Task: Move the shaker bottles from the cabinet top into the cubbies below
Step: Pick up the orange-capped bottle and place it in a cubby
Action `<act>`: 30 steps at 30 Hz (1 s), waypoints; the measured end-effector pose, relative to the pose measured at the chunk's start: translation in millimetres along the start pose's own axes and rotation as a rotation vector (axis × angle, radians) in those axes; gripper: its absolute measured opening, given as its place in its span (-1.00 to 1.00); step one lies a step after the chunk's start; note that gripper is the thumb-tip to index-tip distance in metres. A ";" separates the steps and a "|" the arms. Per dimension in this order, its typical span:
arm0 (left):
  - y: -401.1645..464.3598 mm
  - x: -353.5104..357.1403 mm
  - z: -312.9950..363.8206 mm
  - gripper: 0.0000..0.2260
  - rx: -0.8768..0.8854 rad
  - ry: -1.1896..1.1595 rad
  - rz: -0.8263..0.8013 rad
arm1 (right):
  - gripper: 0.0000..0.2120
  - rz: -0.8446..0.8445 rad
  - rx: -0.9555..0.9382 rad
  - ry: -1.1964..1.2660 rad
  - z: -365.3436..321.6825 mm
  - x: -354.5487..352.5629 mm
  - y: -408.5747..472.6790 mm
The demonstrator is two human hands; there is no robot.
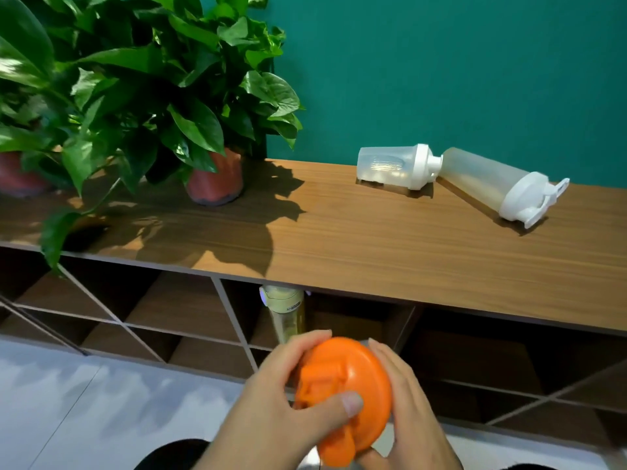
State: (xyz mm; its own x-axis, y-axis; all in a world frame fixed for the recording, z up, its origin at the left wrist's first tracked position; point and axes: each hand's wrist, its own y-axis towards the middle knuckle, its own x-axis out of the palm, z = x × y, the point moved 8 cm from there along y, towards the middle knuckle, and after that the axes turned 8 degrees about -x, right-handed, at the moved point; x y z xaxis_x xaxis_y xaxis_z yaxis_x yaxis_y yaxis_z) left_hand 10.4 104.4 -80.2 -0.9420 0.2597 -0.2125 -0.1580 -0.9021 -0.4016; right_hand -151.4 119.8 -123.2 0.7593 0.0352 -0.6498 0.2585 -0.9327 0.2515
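Both my hands hold a shaker bottle with an orange lid [349,378] low in front of the cubbies; only its lid shows. My left hand [288,401] wraps the lid's left side with the thumb across it. My right hand [403,408] presses the right side. Two clear shaker bottles with white lids lie on their sides on the wooden cabinet top [339,245]: a short one [393,166] and a longer one [498,184] to its right, touching. A yellowish bottle [288,310] stands upright in a cubby just under the top's edge.
Two potted leafy plants, one pot [217,181] in the middle and another [20,178] at far left, stand on the left of the cabinet top. A teal wall rises behind. Diagonal dividers form cubbies [183,317] below. Pale floor lies at lower left.
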 end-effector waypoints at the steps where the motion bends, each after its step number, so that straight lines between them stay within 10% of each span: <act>1: 9.7 4.8 -13.3 -0.31 -0.017 -0.031 -0.007 | 0.14 -0.025 0.082 0.059 15.6 8.6 -0.7; 9: 88.7 38.4 -88.4 -0.55 -0.168 -0.354 -0.067 | -0.16 -0.066 0.346 0.362 93.9 50.0 27.0; 16: 139.6 51.0 -101.0 -0.34 -0.142 -0.361 -0.062 | -0.49 -0.003 0.461 0.561 131.8 73.2 54.4; 30: 175.9 72.7 -127.0 -0.43 -0.312 -0.359 -0.060 | -0.44 0.080 0.586 0.562 168.4 92.4 67.8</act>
State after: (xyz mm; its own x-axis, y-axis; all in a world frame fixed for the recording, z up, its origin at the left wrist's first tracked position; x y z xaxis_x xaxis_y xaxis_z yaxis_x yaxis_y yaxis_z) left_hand -48.4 8.3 -279.5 -0.9853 0.1230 0.1183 -0.1706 -0.7285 -0.6635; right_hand -164.3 -0.6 -287.0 0.9886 -0.0097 -0.1500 -0.0453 -0.9709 -0.2353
